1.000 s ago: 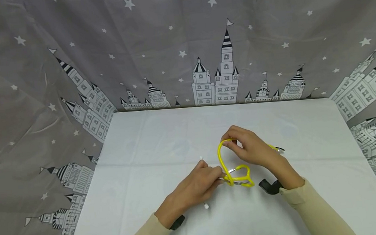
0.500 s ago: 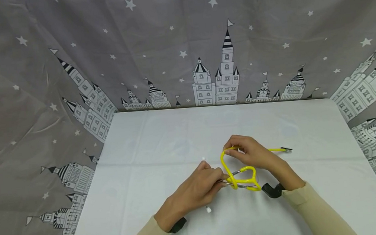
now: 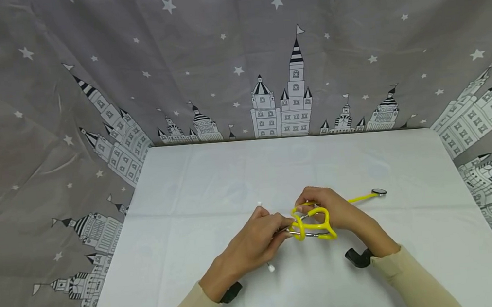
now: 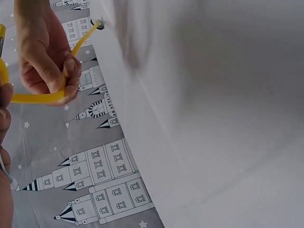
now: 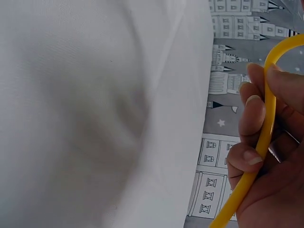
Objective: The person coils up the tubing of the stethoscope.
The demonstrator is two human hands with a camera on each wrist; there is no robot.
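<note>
A yellow stethoscope (image 3: 311, 226) is held between both hands over the white table. My left hand (image 3: 257, 235) grips its metal ear tubes, and the white ear tips (image 3: 271, 268) stick out on either side of that hand. The yellow tubing loops round the ear tubes just right of the left fingers. My right hand (image 3: 332, 209) holds the tubing (image 5: 269, 104), thumb and fingers curled round it in the right wrist view. Past the right hand, the tubing runs out to the round chest piece (image 3: 378, 192). Part of the ear tubes is hidden by the left hand.
The white-covered table (image 3: 195, 177) meets a grey curtain (image 3: 211, 54) printed with castles and stars at the back and sides. Black wrist straps (image 3: 358, 258) show near both beige sleeves.
The right hand has moved down toward the left hand, still holding the tubing. The tubing loop has grown smaller and tighter round the ear tubes. The chest piece now extends farther right.
</note>
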